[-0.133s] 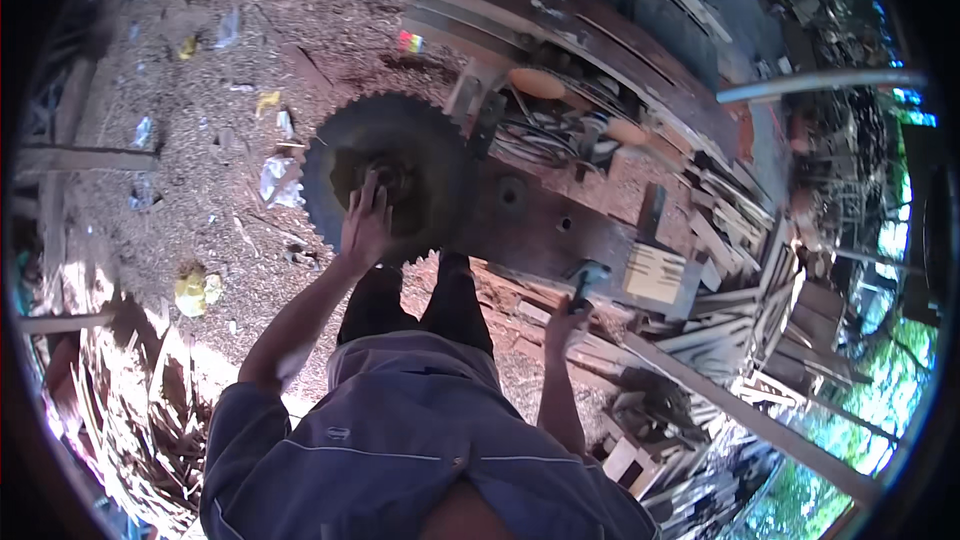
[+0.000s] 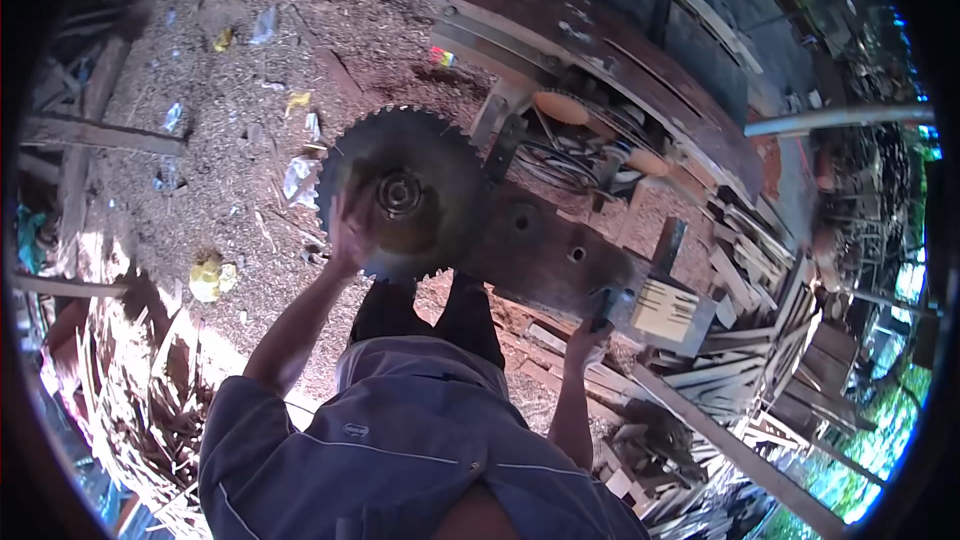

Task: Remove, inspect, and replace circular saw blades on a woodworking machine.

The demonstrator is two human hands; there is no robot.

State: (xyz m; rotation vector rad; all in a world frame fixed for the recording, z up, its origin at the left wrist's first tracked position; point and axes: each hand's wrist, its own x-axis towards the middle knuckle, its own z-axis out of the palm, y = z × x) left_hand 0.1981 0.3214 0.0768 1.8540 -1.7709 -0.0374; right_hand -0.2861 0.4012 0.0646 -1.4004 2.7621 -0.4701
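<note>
A large dark circular saw blade [image 2: 455, 225] with a toothed rim stands before me, with a round hub and nut [image 2: 401, 193] at its centre. My left hand [image 2: 348, 232] lies against the blade's lower left part, fingers stretched out. To the right of the blade runs a brown metal plate [image 2: 548, 255] with round holes. My right hand [image 2: 588, 342] is closed around a dark handheld tool [image 2: 603, 306] by the plate's right end; its kind is unclear. Beside it sits a pale, slotted, yellowish piece [image 2: 664, 310].
A heavy wooden saw bench [image 2: 540, 15] fills the far right. Cables or belts [image 2: 555, 168] lie beneath it. Stacked wood offcuts [image 2: 745, 355] stand to the right, with a long beam [image 2: 735, 450] in front. Wood strips [image 2: 130, 410] pile up at left. Sawdust and litter cover the ground.
My left hand has slid from the hub down and left to the blade's edge, baring the nut. My right hand and its tool have moved slightly nearer to me against the plate; the view has shifted.
</note>
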